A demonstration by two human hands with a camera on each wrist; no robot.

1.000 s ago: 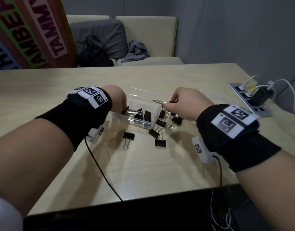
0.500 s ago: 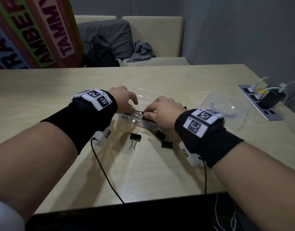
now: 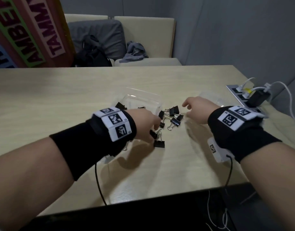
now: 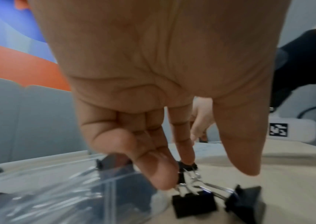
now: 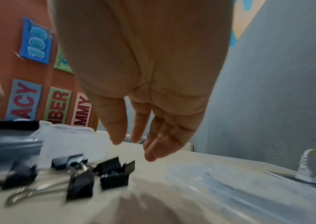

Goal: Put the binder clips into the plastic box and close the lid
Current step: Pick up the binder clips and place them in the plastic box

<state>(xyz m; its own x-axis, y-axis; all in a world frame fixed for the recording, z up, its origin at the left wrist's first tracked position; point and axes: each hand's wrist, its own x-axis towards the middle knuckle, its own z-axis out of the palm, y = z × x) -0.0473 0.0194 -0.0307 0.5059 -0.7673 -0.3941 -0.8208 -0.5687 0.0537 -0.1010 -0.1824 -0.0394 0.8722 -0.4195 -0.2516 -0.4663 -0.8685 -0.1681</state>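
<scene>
A clear plastic box [image 3: 143,97] stands open at mid-table with a few black binder clips [image 3: 121,105] inside. Several more clips [image 3: 174,120] lie loose just right of it, and one clip [image 3: 159,143] lies nearer me. My left hand [image 3: 154,129] reaches down among these. In the left wrist view my left hand [image 4: 216,166] has its index fingertip on a clip [image 4: 187,166], with the thumb apart and the box [image 4: 76,189] beside it. My right hand [image 3: 187,110] hovers empty right of the clips, over the clear lid [image 3: 208,95]. The right wrist view shows this hand [image 5: 134,150] relaxed, with the lid [image 5: 230,189] and clips [image 5: 115,174] below.
A power strip [image 3: 248,95] with plugs and white cables sits at the table's right edge. A black wire [image 3: 100,180] runs from my left wrist over the front edge. Chairs with a dark bag [image 3: 93,55] stand behind the table.
My right hand left the box and swung right, now empty. My left hand moved from the box to the loose clips on the table.
</scene>
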